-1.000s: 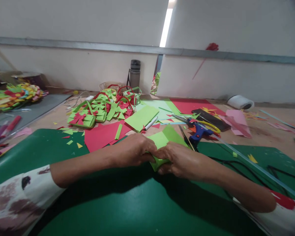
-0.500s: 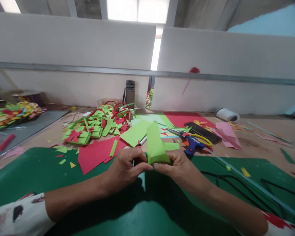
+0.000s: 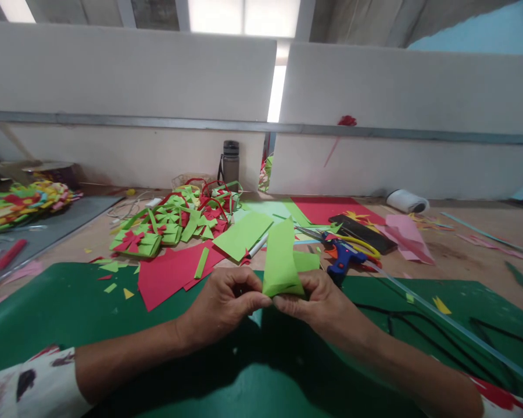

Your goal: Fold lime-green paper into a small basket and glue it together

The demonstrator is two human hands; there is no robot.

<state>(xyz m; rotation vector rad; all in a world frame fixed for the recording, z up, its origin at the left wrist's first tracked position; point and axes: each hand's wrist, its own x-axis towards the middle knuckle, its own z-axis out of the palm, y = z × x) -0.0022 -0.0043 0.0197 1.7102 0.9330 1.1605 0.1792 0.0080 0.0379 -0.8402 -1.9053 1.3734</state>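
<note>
Risk first. The folded light-green paper strip (image 3: 281, 261) is gripped only along its lower edge, and its long free end stands up and leans away from the person. My read is that an uneven squeeze from one side could skew the fold or crumple the thin sheet. A slack pinch could let it drop onto the dark green cutting mat (image 3: 70, 302). The blue glue gun (image 3: 342, 258) lies just beyond the right hand (image 3: 318, 302), where a careless knuckle could knock it.

Position. On the left hand (image 3: 224, 302), thumb and forefinger are pressed together on the strip's lower left corner, and the other fingers are curled in. The right hand pinches the lower right edge with the thumb on top; the fingers beneath are partly hidden. The two hands' fingertips nearly meet under the paper. The strip is off the mat, held between both hands, nearer the person than the flat red paper sheet (image 3: 169, 270).
</note>
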